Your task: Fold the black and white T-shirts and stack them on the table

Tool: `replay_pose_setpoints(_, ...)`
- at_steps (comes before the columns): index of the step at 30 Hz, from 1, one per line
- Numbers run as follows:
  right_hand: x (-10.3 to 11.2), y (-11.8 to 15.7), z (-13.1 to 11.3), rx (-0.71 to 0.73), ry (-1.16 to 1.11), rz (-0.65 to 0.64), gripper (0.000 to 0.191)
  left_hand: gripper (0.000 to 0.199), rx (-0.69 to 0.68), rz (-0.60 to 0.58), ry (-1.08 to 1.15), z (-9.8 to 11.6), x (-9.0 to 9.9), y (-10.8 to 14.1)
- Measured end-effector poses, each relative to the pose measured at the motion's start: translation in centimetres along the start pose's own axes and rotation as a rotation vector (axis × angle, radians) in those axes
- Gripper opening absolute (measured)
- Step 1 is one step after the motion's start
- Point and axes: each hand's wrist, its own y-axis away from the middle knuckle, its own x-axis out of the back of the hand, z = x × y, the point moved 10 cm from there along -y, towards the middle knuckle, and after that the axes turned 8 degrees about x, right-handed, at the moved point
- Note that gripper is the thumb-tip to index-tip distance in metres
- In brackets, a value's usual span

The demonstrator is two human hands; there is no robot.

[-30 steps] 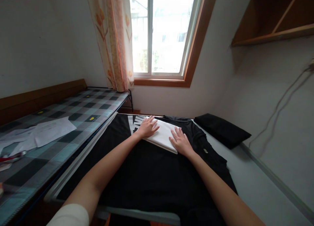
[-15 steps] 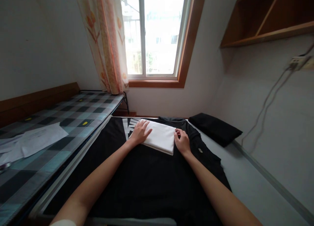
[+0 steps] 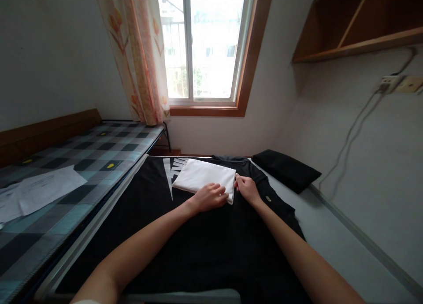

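A white folded cloth (image 3: 205,174) lies on a black garment (image 3: 198,242) with white lettering, spread flat over a light surface. My left hand (image 3: 211,197) is at the near edge of the cloth by its near right corner, fingers bent and closed on the fabric. At the right edge of the cloth is my right hand (image 3: 247,190), its thumb and fingers pinched on that edge. The fingertips of both hands are partly hidden.
A black folded bundle (image 3: 287,169) lies at the far right against the wall. To the left is a bed with a checked mattress (image 3: 125,145), with papers (image 3: 49,187) on it. A window (image 3: 211,44), a curtain (image 3: 142,75) and a wall shelf (image 3: 360,44) stand beyond.
My left hand has moved right and nearer, from the left part of the white cloth to its near right corner. My right hand stays at the right edge. The view has shifted slightly.
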Motion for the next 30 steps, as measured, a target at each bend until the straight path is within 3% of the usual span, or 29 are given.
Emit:
replay_pose_setpoints(3, -2.4, 1.9, 2.4, -0.36, -0.118, -0.292, 0.064, 0.016, 0.095, 0.06, 0.02, -1.1, 0.5, -0.2)
replay_pose_setpoints(6, -3.1, 4.1, 2.7, -0.618, -0.313, -0.368, 0.064, 0.015, 0.214, 0.172, 0.083, -2.5, 1.7, -0.1)
replay_pose_setpoints(8, -3.6, 4.4, 1.4, -0.649, -0.516, -0.351, 0.063, 0.015, 0.226, 0.228, 0.118, -2.6, 2.5, 0.0)
replay_pose_setpoints(11, -4.6, 3.8, -0.9, -0.579, -0.742, -0.306, 0.051, 0.016, 0.177, 0.238, 0.13, -1.5, 3.1, -0.1)
replay_pose_setpoints(14, -4.0, 2.5, -1.5, -0.477, -0.685, -0.135, 0.033, 0.015, 0.132, 0.227, 0.122, -0.5, 3.8, -0.3)
replay_pose_setpoints(16, -2.9, 1.8, -1.5, -0.447, -0.633, -0.059, 0.025, 0.017, 0.149, 0.261, 0.141, -0.9, 4.8, -0.3)
replay_pose_setpoints(18, -0.6, 1.0, -1.5, -0.426, -0.565, -0.017, 0.021, 0.019, 0.23, 0.316, 0.194, -2.6, 5.6, 0.0)
replay_pose_setpoints(20, 4.0, -0.3, -1.9, -0.377, -0.415, 0.046, 0.02, 0.022, 0.373, 0.354, 0.265, -5.4, 5.6, 0.8)
replay_pose_setpoints(23, 12.1, -2.5, -3.5, -0.301, -0.197, 0.064, 0.021, 0.024, 0.589, 0.285, 0.355, -9.3, 3.1, 2.1)
replay_pose_setpoints(26, 19.8, -4.5, -4.7, -0.294, -0.011, 0.121, 0.02, 0.025, 0.673, 0.135, 0.414, -10.9, -0.2, 2.8)
replay_pose_setpoints(28, 21.9, -5.8, -5.6, -0.251, -0.081, 0.085, 0.023, 0.025, 0.676, 0.086, 0.431, -10.9, -1.3, 2.9)
replay_pose_setpoints(30, 22.6, -6.8, -6.1, -0.212, -0.158, 0.046, 0.025, 0.025, 0.653, 0.069, 0.419, -10.5, -1.6, 2.8)
